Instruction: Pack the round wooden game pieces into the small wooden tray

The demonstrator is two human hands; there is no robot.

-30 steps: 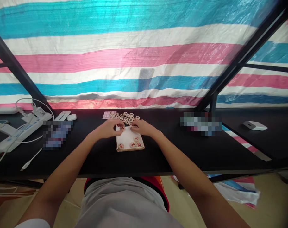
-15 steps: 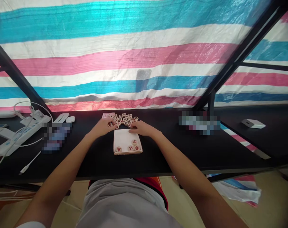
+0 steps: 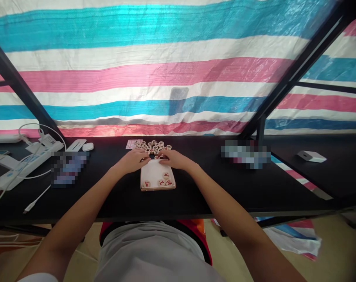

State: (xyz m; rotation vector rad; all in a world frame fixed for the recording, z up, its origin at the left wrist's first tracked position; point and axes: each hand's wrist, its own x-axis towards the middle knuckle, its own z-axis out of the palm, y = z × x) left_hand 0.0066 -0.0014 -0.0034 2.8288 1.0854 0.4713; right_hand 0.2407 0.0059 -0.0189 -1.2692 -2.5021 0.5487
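Box [image 3: 153, 171] on the desk [image 3: 201, 192], a few pieces [image 3: 161, 182] lying at its near edge | loose pile [image 3: 153, 147] just behind the box, close for a short reach, I judge | left hand [image 3: 133, 160] and right hand [image 3: 175, 158] at the box's far rim, fingers curled toward the pile; I cannot tell whether either pinches a piece

We see a black counter [image 3: 113, 196] and a tarp [image 3: 166, 74] in teal, white and pink horizontal stripes. Tray [image 3: 154, 172]: cream inside, tan rim. Its discs [image 3: 162, 182]: pale wood, red marks. The pile [image 3: 155, 147] mixes red and black marks. Power strip [image 3: 25, 162] white, frame [image 3: 18, 84] black.
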